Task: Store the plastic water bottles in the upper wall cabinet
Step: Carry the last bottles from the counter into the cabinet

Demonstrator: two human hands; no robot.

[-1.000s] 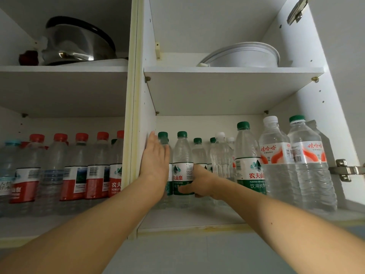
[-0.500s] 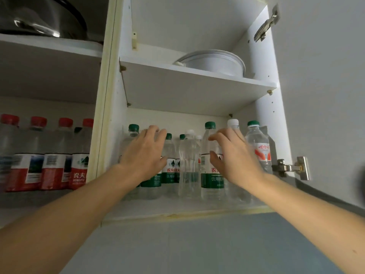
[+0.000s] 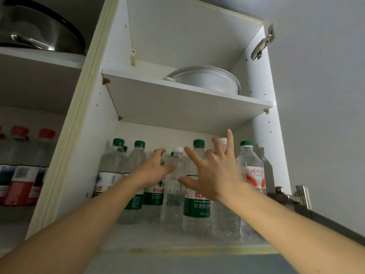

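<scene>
- Looking up into upper wall cabinet (image 3: 262,147), door open. Landmark from here on: clear white-capped bottle (image 3: 174,186), unlabelled, upright near middle of lower shelf.
- Left of that bottle: three or so green-capped bottles (image 3: 136,175) w/ green-and-white labels, upright, packed close. Small cap peeking behind; count uncertain.
- Just right of it: taller green-capped bottle (image 3: 197,206), label facing out, touching or nearly so. Can't tell which.
- Further right: bottle mostly hidden behind right hand, then red-labelled bottle (image 3: 253,175) w/ green cap, nearest cabinet's right wall.
- Left hand (image 3: 152,171) just left of landmark bottle at shoulder height, fingers loosely curled, thumb toward bottle. Touching or hovering? Can't tell. No firm clasp visible.
- Right hand (image 3: 215,173) just right of landmark bottle, in front of taller green-capped one. Fingers spread wide, index and little finger straight up, nothing clamped. Empty.
- Above landmark bottle: upper shelf (image 3: 189,107) w/ white round pan (image 3: 205,80).
- Far left of landmark bottle, next compartment: red-capped bottles (image 3: 23,165) in a row, steel bowl (image 3: 37,32) on shelf over them.
- Progress, by judgement: nearly done. Every bottle in view already stored, upright, inside cabinet; neither hand carrying one.
- Left to do, prob.: tidy row, nudge front bottles back from shelf lip, then shut door. More bottles waiting below? Out of view, can't say.
- Risk: crowded row, light bottles; a careless nudge could topple front ones off the edge.
</scene>
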